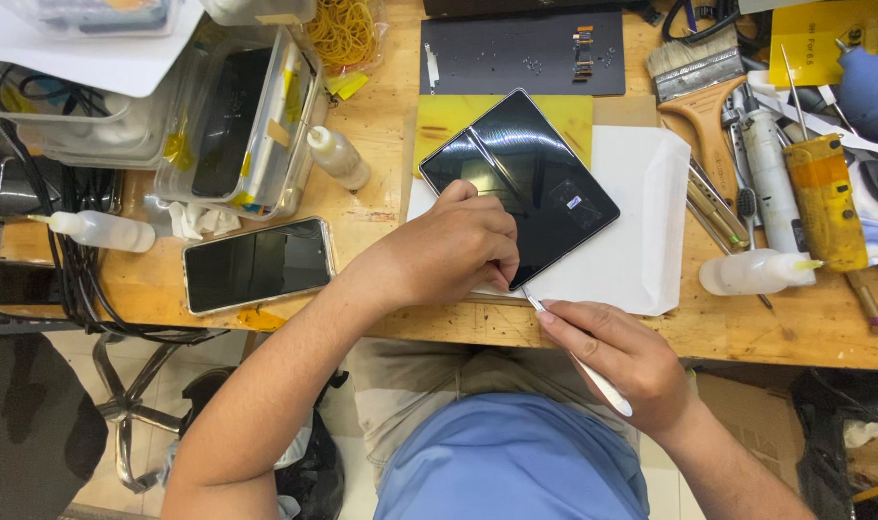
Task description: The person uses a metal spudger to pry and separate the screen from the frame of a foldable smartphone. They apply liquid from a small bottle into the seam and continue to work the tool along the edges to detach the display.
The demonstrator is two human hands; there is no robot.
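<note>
Phone (527, 183) lies open and flat, dark glass up, on a white sheet (641, 241) at the near edge of the bench (381, 207). The left hand (453, 252) rests on its near corner, fingers curled together and pressing down on the glass. The right hand (624, 358) pinches a thin white tool (581, 364) between thumb and fingers like a pen, with the tip at the phone's near edge, just under the left fingertips. By the look of it, prying at that edge is only starting: the glass sits whole and flush, no gap shows, and nothing is lifted off. Whether the tip is under the edge, I cannot tell. A second phone (258, 263) lies well to the left; a brush (699, 91), squeeze bottle (752, 272) and hand tools crowd the right side
</note>
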